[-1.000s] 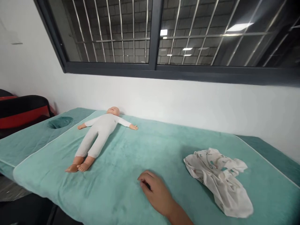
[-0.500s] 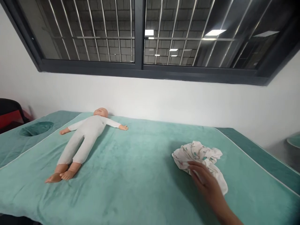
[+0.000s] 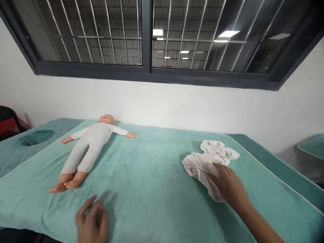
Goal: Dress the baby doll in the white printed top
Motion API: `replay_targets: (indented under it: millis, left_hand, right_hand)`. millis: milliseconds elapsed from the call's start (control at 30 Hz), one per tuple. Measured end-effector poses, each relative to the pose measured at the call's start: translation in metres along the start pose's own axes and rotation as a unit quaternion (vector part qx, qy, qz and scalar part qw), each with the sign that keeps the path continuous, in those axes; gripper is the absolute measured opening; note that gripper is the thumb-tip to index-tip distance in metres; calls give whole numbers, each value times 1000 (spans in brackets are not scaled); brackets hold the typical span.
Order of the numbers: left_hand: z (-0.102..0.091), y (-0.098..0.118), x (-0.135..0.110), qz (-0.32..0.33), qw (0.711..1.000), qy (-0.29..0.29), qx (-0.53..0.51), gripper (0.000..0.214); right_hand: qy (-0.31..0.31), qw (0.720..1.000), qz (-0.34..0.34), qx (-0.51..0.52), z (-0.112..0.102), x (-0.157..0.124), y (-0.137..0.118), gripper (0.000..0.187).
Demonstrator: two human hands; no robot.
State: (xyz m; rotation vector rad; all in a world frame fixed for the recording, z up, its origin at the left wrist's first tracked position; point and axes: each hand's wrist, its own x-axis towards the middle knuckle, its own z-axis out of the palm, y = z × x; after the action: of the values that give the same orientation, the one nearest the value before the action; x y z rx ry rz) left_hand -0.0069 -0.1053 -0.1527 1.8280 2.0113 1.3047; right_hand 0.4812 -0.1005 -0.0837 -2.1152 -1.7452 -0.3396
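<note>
Touching the crumpled white cloth with green prints (image 3: 198, 163), toward the right edge of the soft green bed (image 3: 149, 189), the half-bent right hand (image 3: 231, 187) starts moving it, grip unclear. The left hand (image 3: 91, 221) comes in empty, half-open, near the front edge.

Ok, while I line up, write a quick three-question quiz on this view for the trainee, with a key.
1. Fill in the colour: the doll lies on a ____ cover.
2. Which is nearest the right hand?
(a) the printed white cloth
(b) the doll
(c) the window
3. True or false: the left hand is holding the doll.

Key:
1. Teal (blue-green).
2. a.
3. False; the left hand is apart from the doll, beyond its feet, with its fingers bent.
</note>
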Motion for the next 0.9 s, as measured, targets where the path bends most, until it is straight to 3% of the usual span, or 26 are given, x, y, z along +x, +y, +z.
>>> replay_targets:
  millis: [33,100,200,267,333,433,500,567,633,700,767,833,900]
  left_hand:
    - [14,8,2,49,997,-5,-56,22]
    - [36,28,8,69,986,-73,-135,23]
    - [58,65,19,-11,958,-192,-215,24]
    - [71,93,28,-62,922,-266,-274,23]
    - [88,124,36,-102,865,-335,-359,25]
    - [117,168,49,-181,717,-457,-494,50]
    - [136,187,56,-220,630,-473,-575,58]
    - [148,192,63,-259,582,-436,-636,58]
    - [152,184,71,-275,570,-385,-671,51]
    - [145,168,80,-264,587,-347,-682,46]
    - [129,153,93,-242,619,-314,-678,44]
    - [104,146,108,-221,657,-286,-662,41]
    - [73,149,124,-179,699,-303,-623,41]
  right_hand:
    - [-20,1000,8,-14,-1,1,-4,43]
    - [-48,998,6,-37,-4,9,-11,32]
    - [-93,996,4,-10,-14,32,-22,28]
    - [-111,991,32,73,-21,51,-35,25]
    - [-114,973,69,190,-28,67,-58,24]
    - [-126,905,93,395,-37,82,-106,27]
    - [-161,840,85,511,-41,81,-137,30]
    - [-201,804,64,556,-45,73,-157,31]
    - [-225,802,51,551,-47,62,-162,30]
    - [-231,808,51,540,-47,50,-155,29]
    - [-261,806,34,531,-46,42,-144,27]
    - [-351,796,-22,492,-48,39,-138,24]
    - [-439,786,-95,425,-55,43,-140,22]
